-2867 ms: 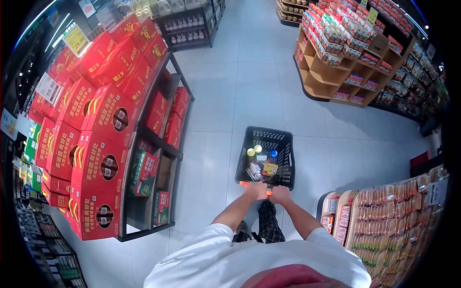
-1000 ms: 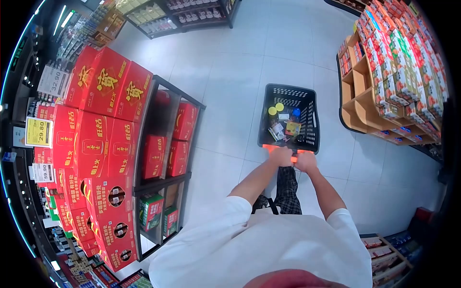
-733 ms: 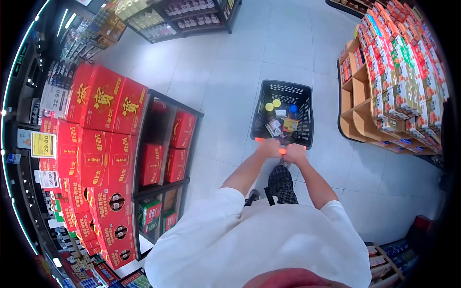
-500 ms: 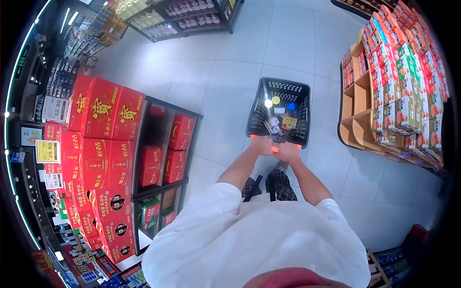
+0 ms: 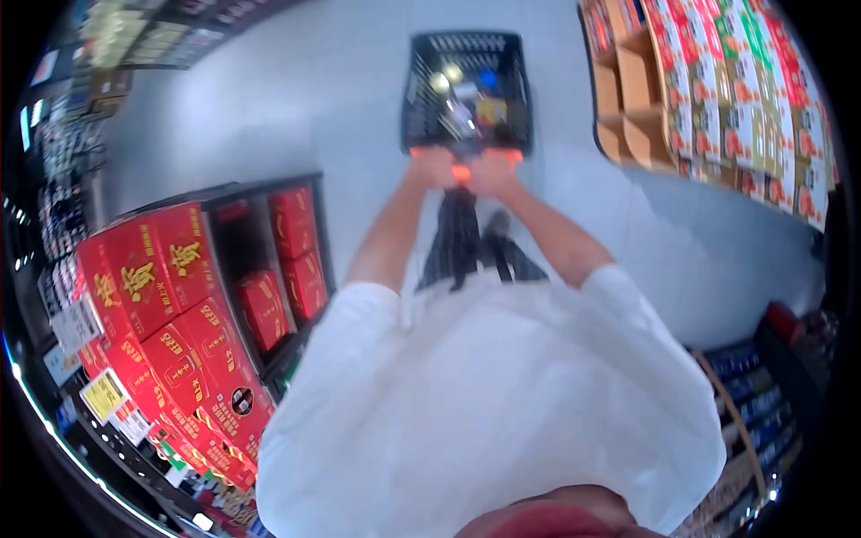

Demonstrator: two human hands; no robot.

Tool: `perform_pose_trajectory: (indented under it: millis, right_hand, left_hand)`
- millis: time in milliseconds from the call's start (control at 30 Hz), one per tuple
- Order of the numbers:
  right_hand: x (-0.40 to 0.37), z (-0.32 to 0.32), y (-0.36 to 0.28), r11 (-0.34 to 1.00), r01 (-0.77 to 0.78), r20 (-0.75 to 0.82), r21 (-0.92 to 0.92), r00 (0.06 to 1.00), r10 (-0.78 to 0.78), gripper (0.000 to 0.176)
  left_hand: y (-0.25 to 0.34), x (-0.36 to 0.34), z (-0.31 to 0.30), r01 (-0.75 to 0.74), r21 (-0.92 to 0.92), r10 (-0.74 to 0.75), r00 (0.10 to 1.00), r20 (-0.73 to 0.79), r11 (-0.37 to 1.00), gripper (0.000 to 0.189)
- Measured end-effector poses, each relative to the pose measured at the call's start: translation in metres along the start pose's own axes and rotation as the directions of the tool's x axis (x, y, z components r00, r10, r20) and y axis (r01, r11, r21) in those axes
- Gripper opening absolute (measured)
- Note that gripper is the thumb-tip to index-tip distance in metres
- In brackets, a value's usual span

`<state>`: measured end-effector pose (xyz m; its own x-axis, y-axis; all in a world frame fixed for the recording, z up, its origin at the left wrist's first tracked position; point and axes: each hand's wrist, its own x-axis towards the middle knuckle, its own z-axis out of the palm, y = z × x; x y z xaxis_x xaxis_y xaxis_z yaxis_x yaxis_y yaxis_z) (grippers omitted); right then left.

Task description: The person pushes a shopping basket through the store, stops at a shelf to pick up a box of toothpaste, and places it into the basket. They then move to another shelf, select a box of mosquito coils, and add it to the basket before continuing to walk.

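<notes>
Left hand and right hand grasp an orange handle; from here, the black basket looks stiff, light, best held there.

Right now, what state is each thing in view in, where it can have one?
Left hand: closed around the orange handle.
Right hand: closed around the same handle.
Black shopping basket: open-topped, holding several items.
Yellow box: inside the basket; too blurred to tell whether sealed.
Red cartons: stacked.
Yellow price sign: on display beside the red cartons, print blurred.
Wooden shelf: open-fronted, beside stacked cartons.
</notes>
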<state>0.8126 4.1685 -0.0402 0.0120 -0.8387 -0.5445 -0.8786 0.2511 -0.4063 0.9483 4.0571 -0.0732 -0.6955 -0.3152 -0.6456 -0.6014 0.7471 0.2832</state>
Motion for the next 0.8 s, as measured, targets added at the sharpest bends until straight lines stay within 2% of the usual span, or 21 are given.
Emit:
perform_pose_trajectory:
  millis: [33, 67, 100, 200, 267, 367, 400, 500, 700, 800]
  right_hand:
    - [0.009, -0.004, 0.006, 0.999, 0.037, -0.069, -0.003, 0.997, -0.037, 0.029]
    - [0.02, -0.009, 0.014, 0.992, 0.107, -0.086, -0.061, 0.99, -0.112, 0.03]
    - [0.033, -0.011, 0.019, 0.991, 0.123, -0.104, -0.049, 0.986, -0.128, 0.03]
    - [0.057, -0.033, 0.023, 0.991, 0.1, -0.083, -0.086, 0.991, -0.107, 0.029]
    - [0.073, -0.054, 0.019, 0.986, 0.096, -0.129, -0.135, 0.985, -0.113, 0.03]
    - [0.107, -0.061, 0.038, 0.955, 0.169, -0.302, -0.245, 0.922, -0.241, 0.033]
    - [0.115, -0.071, 0.039, 0.966, 0.156, -0.308, -0.204, 0.927, -0.215, 0.03]
    - [0.134, -0.103, 0.043, 0.986, -0.001, -0.072, -0.169, 0.997, -0.011, 0.027]
    - [0.178, -0.133, 0.07, 0.992, -0.023, -0.114, -0.128, 0.993, 0.008, 0.026]
    - [0.199, -0.152, 0.086, 0.992, 0.011, -0.104, -0.124, 0.994, -0.024, 0.027]
  left_hand:
    - [0.007, -0.007, -0.027, 0.043, -0.062, -0.045, 0.999, -0.025, 0.997, 0.052]
    - [0.003, 0.001, -0.035, -0.008, 0.012, 0.009, 0.998, -0.069, 1.0, 0.051]
    - [0.0, 0.009, -0.046, -0.004, -0.009, 0.004, 0.999, -0.042, 1.0, 0.049]
    - [-0.015, 0.027, -0.071, -0.036, -0.049, 0.035, 0.999, -0.023, 0.998, 0.047]
    - [-0.028, 0.043, -0.09, -0.062, -0.054, 0.061, 0.998, -0.025, 0.997, 0.045]
    - [-0.045, 0.072, -0.109, -0.101, -0.085, 0.099, 0.995, -0.025, 0.991, 0.044]
    - [-0.045, 0.075, -0.126, -0.12, -0.121, 0.119, 0.993, -0.022, 0.985, 0.042]
    - [-0.05, 0.096, -0.152, -0.117, -0.069, 0.114, 0.992, -0.044, 0.991, 0.041]
    - [-0.06, 0.139, -0.2, -0.07, -0.018, 0.07, 0.997, -0.009, 0.997, 0.04]
    - [-0.067, 0.16, -0.215, -0.085, -0.011, 0.083, 0.992, -0.091, 0.996, 0.041]
